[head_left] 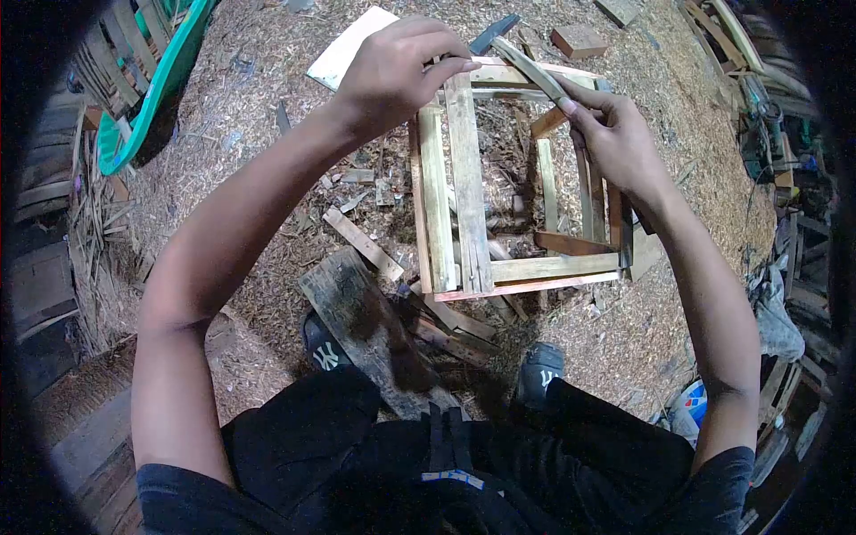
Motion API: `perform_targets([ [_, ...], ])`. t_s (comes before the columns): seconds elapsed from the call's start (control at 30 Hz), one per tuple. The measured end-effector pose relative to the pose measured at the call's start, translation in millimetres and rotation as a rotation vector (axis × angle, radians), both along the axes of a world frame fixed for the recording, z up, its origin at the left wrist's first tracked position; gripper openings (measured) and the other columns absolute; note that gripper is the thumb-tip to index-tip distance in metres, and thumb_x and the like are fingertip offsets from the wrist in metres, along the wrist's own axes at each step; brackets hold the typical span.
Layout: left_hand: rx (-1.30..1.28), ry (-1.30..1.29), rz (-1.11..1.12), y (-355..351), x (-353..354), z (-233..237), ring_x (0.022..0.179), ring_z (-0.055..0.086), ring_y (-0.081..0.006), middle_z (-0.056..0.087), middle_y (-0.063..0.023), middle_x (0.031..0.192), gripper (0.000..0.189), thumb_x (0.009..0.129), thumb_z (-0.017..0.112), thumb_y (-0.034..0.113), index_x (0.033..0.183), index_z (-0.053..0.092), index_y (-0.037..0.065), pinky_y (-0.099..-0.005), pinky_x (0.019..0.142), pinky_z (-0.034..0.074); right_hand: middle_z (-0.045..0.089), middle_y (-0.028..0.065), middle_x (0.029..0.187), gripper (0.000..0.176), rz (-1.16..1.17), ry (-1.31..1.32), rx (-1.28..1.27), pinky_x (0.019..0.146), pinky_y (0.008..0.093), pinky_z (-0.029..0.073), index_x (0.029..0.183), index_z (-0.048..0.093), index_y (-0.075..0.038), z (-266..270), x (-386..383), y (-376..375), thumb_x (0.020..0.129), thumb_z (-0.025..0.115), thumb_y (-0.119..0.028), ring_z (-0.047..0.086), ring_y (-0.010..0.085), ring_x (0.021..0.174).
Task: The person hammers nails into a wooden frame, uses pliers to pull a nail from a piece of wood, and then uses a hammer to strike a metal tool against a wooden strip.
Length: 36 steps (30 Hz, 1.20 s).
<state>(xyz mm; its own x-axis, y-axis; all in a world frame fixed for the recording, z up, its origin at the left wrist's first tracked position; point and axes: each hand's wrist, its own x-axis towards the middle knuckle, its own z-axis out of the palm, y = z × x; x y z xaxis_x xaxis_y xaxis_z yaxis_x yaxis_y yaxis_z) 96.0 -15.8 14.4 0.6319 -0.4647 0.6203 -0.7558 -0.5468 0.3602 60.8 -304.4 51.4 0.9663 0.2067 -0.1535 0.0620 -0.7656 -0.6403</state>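
- Pale wood is seen in the open crate frame [553, 266], which is set on the floor [218, 143] in front of the person, past the feet and between the two forearms.
- One broad slat [465, 178] is laid lengthwise along the frame's left part, its near end resting on the near rail; a narrower slat [434, 196] is seen just beside it on the left.
- The left hand [406, 64] is held at the far end of the broad slat, with the fingers curled and the thumb and fingertips drawn close together; whether anything small is pinched there cannot be told.
- By the right hand [615, 138], a wooden stick [530, 69] is gripped between thumb and fingers, slanted over the frame's far right part.
- A dark blue-grey piece [493, 34] is seen at the stick's far end; whether the two are joined cannot be made out.
- Wood shavings and offcuts are scattered over the floor, and a loose wooden strip [364, 242] is seen left of the frame.
- A thick, worn plank [348, 290] is laid slantwise between the two dark shoes, the left shoe [323, 343] and the right shoe [541, 367].
- Beyond the left hand, a white board [343, 49] is partly covered by it; a reddish-brown block [578, 41] is placed past the frame's far side.
- At the far left, a green curved rim [147, 125] is seen, with slats behind it.
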Motion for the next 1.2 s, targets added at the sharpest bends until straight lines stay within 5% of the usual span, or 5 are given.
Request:
perform_targets([
  [0.1,0.013,-0.139,-0.025,-0.4,0.5,6.3,0.083,0.073,-0.0268,0.075,-0.0111,0.093,0.016,0.093,0.076,0.019,0.097,0.077,0.004,-0.0347,0.072,0.058,0.067,0.0077,0.075,0.035,-0.004,-0.04,0.006,0.065,0.0334,0.049,0.138,0.068,-0.014,-0.1,-3.9,0.9,0.105,0.058,-0.024,0.058,0.0125,0.066],
  [0.47,-0.399,0.856,0.016,-8.6,-25.4,38.6,0.099,0.071,-0.0181,0.075,-0.0102,0.112,0.043,0.091,0.08,0.023,0.129,0.07,0.007,-0.0312,0.088,0.059,0.064,0.0001,0.074,0.035,-0.036,0.13,0.161,0.058,0.0304,0.044,0.125,0.073,-0.006,18.1,-14.7,3.3,0.103,0.064,-0.032,0.053,0.0083,0.062],
  [0.9,-0.811,1.085,-0.006,-24.9,-35.1,55.5,0.095,0.071,-0.0162,0.07,-0.0112,0.111,0.043,0.094,0.074,0.004,0.135,0.062,0.0,-0.025,0.087,0.061,0.057,-0.0015,0.065,0.033,-0.032,0.084,0.551,0.046,0.0261,0.035,0.103,0.072,0.0,39.2,-2.6,28.0,0.095,0.075,-0.032,0.05,0.0067,0.051],
  [1.1,-0.789,1.094,0.119,-27.1,-34.6,55.1,0.101,0.07,-0.0164,0.068,-0.0136,0.116,0.045,0.095,0.073,0.003,0.137,0.058,-0.003,-0.023,0.085,0.061,0.049,-0.0075,0.063,0.023,-0.148,0.207,0.379,0.042,0.0223,0.027,0.1,0.068,-0.003,35.1,-18.2,3.1,0.099,0.071,-0.025,0.038,0.002,0.046],
  [1.2,-0.817,1.146,0.126,-28.6,-33.9,50.2,0.105,0.07,-0.0176,0.067,-0.0149,0.119,0.046,0.096,0.071,0.002,0.139,0.055,-0.005,-0.0236,0.087,0.061,0.059,-0.0022,0.068,0.026,-0.089,0.158,0.226,0.047,0.0251,0.037,0.105,0.072,0.0,28.7,-19.5,-23.4,0.099,0.071,-0.025,0.047,0.0059,0.051],
])
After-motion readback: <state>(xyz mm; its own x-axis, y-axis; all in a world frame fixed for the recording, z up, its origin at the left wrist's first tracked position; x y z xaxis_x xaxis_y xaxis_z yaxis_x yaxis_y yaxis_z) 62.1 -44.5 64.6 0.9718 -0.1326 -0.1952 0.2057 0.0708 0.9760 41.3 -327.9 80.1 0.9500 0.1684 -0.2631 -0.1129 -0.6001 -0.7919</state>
